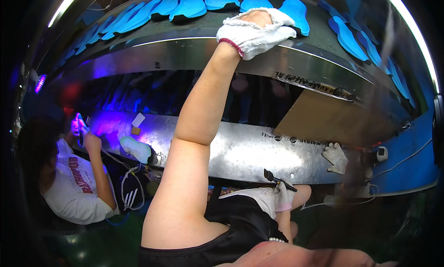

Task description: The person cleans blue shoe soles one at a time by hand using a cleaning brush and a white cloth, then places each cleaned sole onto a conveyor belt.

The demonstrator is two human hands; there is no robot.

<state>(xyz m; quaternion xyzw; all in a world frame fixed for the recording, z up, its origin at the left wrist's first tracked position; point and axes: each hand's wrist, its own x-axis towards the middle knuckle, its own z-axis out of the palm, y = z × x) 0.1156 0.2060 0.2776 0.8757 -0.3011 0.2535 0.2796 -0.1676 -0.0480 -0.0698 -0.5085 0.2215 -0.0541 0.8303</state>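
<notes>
My left arm reaches up and across to the raised conveyor. My left hand (256,32), in a white knit glove with a bare patch at its back, is closed at the near-left edge of a blue shoe sole (297,13). Its fingertips are partly hidden against that sole. Low in the view, close to my lap, my right hand (283,197) wears a pale glove and is closed around the handle of a black brush (277,179). The bristle end points up and left, above the front edge of the metal shelf.
More blue soles (188,6) line the dark conveyor belt (210,23). Below it, the metal shelf (240,158) bears a loose glove (336,158), a pale sole (135,150) and a cardboard sheet (330,116). A co-worker (81,184) sits at left under purple light, holding an item.
</notes>
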